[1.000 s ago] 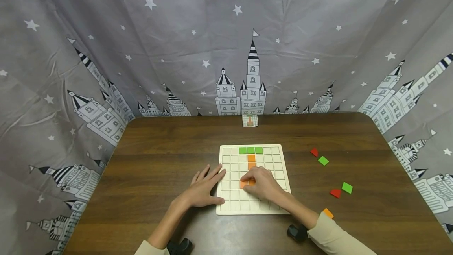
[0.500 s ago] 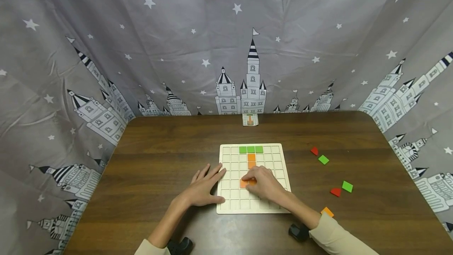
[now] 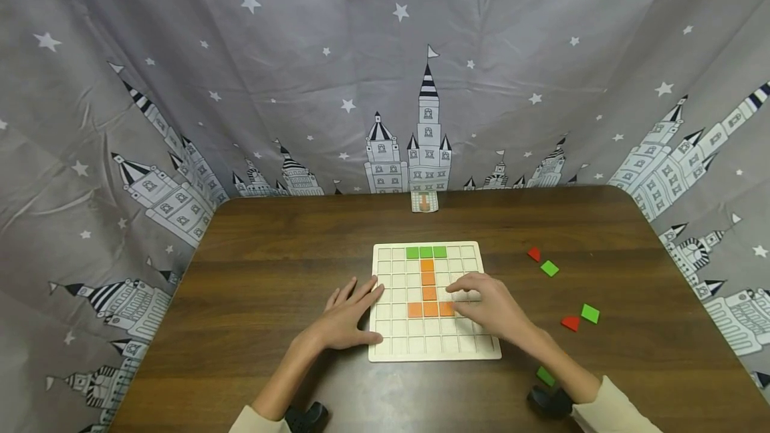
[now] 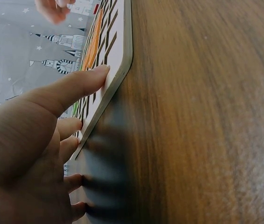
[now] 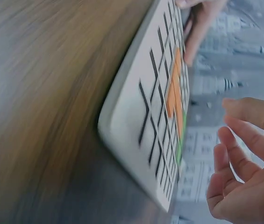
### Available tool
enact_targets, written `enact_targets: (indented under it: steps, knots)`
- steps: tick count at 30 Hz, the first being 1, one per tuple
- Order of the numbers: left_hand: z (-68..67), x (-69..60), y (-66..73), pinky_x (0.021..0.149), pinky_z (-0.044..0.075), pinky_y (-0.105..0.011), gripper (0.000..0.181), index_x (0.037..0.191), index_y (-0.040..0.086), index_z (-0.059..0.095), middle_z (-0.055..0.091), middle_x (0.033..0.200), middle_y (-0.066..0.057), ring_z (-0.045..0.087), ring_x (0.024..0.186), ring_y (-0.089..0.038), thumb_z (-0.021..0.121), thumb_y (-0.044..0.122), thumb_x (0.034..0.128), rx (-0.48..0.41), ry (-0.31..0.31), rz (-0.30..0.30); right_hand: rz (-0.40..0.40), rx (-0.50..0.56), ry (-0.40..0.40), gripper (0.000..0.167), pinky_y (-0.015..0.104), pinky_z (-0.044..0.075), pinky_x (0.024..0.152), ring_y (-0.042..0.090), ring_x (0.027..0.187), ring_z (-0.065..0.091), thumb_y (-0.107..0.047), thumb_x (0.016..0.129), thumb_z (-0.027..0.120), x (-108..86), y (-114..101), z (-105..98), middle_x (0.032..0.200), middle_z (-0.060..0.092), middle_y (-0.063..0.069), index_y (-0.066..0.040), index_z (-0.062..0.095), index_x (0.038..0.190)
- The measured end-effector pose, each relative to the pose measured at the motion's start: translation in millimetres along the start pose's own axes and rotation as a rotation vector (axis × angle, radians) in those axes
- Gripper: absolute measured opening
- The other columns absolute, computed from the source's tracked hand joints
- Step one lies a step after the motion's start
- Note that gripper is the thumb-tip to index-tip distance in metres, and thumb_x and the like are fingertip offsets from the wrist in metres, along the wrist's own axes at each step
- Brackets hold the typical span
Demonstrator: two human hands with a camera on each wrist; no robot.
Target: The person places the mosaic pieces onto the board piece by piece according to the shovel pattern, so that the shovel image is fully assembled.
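A cream gridded board (image 3: 397, 346) lies on the table, a row of green square tiles (image 3: 426, 252) along its far side. Below that row, orange square tiles (image 3: 429, 293) run down in a column to a short crosswise row. My left hand (image 3: 347, 321) rests at the board's left edge, fingers spread; the left wrist view has its thumb (image 4: 82, 84) on the rim. Over the board's right part hovers my right hand (image 3: 490, 306), near the rightmost orange tile and partly covering it. Its loosely bent fingers hold nothing in the right wrist view.
To the right lie red pieces (image 3: 570, 323) and green tiles (image 3: 590, 313). Another green tile (image 3: 545, 376) is beside my right forearm. A small pattern card (image 3: 424, 202) stands at the table's back edge, before a grey castle curtain (image 3: 301, 32).
My right hand has left the orange tiles and moved right, uncovering the column and crosswise row. A green tile shows by the forearm; the loose orange one there is out of sight. The left hand stays put.
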State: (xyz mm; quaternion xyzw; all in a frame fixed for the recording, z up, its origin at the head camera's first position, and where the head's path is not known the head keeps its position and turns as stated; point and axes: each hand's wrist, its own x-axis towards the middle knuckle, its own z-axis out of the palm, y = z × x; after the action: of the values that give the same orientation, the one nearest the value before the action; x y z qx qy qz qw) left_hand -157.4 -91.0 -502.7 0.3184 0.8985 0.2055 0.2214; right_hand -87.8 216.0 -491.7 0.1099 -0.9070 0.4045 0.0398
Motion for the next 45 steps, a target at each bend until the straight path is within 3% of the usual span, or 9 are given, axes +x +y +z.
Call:
enact_targets:
  steps: [8, 16, 21, 25, 33, 45]
  knots:
    - [-0.9, -0.5, 1.3, 0.112, 0.005, -0.066, 0.089, 0.157, 0.012, 0.034, 0.021, 0.165, -0.008, 0.007, 0.149, -0.043, 0.078, 0.039, 0.0853, -0.006, 0.004, -0.002, 0.061, -0.067, 0.097, 0.027, 0.052, 0.05, 0.088, 0.028, 0.109, 0.063, -0.011, 0.085, 0.08, -37.5, 20, -45, 0.113, 0.069, 0.0, -0.011, 0.075, 0.112]
    - [-0.5, -0.8, 0.5, 0.112, 0.004, -0.066, 0.088, 0.157, 0.011, 0.033, 0.021, 0.165, -0.008, 0.006, 0.149, -0.043, 0.077, 0.039, 0.0859, -0.004, 0.001, 0.012, 0.176, -0.091, 0.117, 0.029, 0.049, 0.052, 0.086, 0.028, 0.111, 0.062, -0.02, 0.088, 0.078, -79.5, 37, -66, 0.118, 0.068, 0.0, -0.012, 0.074, 0.116]
    - [0.1, -0.8, -0.2, 0.112, 0.004, -0.067, 0.088, 0.157, 0.011, 0.033, 0.021, 0.165, -0.009, 0.006, 0.149, -0.044, 0.077, 0.039, 0.0858, -0.005, 0.003, 0.017, 0.18, -0.134, 0.132, 0.031, 0.031, 0.051, 0.085, 0.017, 0.106, 0.062, -0.02, 0.084, 0.082, -101.9, 48, -71, 0.115, 0.069, -0.001, -0.015, 0.075, 0.114]
    - [0.5, -0.1, -0.4, 0.112, 0.004, -0.066, 0.089, 0.157, 0.012, 0.033, 0.02, 0.165, -0.008, 0.006, 0.149, -0.043, 0.077, 0.04, 0.0855, -0.006, 0.002, 0.006, 0.162, -0.105, 0.121, 0.031, 0.019, 0.048, 0.079, 0.003, 0.101, 0.06, -0.016, 0.081, 0.084, -119.4, 60, -73, 0.112, 0.069, -0.004, -0.015, 0.075, 0.111]
    - [-0.4, -0.4, 0.2, 0.112, 0.005, -0.067, 0.088, 0.157, 0.01, 0.034, 0.021, 0.164, -0.01, 0.007, 0.149, -0.044, 0.078, 0.039, 0.0854, -0.008, 0.006, 0.012, 0.224, -0.028, 0.037, 0.033, 0.025, 0.048, 0.071, 0.0, 0.097, 0.057, -0.017, 0.082, 0.082, -144.2, 80, -72, 0.116, 0.065, -0.001, -0.015, 0.074, 0.114]
    - [-1.2, 0.1, 1.7, 0.112, 0.006, -0.066, 0.088, 0.157, 0.011, 0.034, 0.022, 0.164, -0.009, 0.008, 0.149, -0.044, 0.077, 0.039, 0.0856, 0.0, 0.003, 0.006, 0.165, -0.059, 0.075, 0.042, 0.025, 0.043, 0.069, -0.001, 0.1, 0.055, -0.011, 0.076, 0.086, -150.2, 84, -66, 0.118, 0.064, -0.004, -0.016, 0.074, 0.116]
